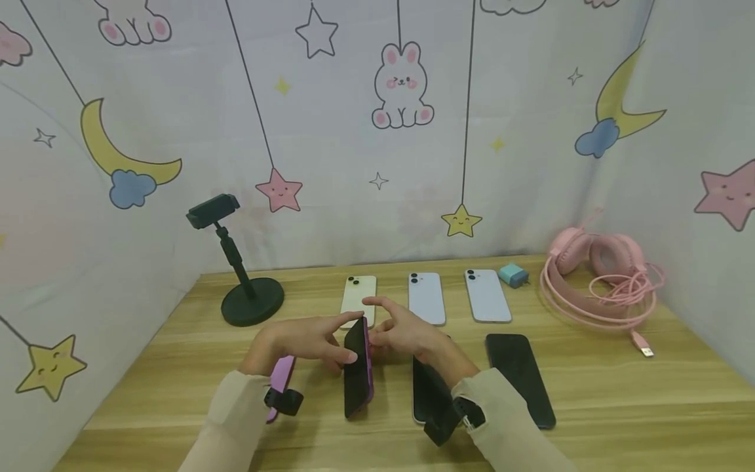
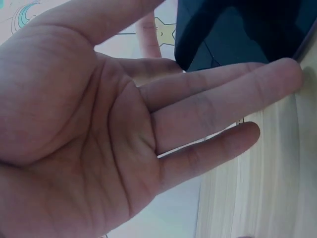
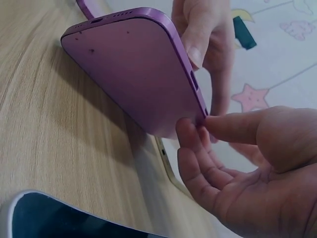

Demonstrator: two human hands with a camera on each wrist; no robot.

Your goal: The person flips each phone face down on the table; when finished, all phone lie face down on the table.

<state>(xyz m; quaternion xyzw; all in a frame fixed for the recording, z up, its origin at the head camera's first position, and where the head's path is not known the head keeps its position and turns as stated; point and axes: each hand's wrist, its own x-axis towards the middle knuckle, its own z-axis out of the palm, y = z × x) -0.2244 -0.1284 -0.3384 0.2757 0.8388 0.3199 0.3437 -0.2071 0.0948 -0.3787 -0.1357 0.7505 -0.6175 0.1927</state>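
Observation:
A purple phone (image 1: 357, 370) stands tilted on its edge on the table, dark screen facing left and purple back (image 3: 133, 74) facing right. My right hand (image 1: 407, 331) pinches its upper edge near the far end, between thumb and curled fingers; the index finger reaches forward. My left hand (image 1: 315, 337) is on the screen side, its thumb touching the phone and its index finger at the top far corner. In the left wrist view the other left fingers (image 2: 198, 114) are straight beside the dark screen (image 2: 233, 34). Another purple item (image 1: 282, 373) lies flat, partly hidden by the left wrist.
Behind the hands, a cream phone (image 1: 360, 295) and two white phones (image 1: 426, 298) (image 1: 488, 295) lie back up. Two dark-screened phones (image 1: 426, 393) (image 1: 519, 373) lie at right, one under my arm. A black stand (image 1: 252, 301), a blue charger (image 1: 514, 275) and pink headphones (image 1: 619, 255) sit farther back.

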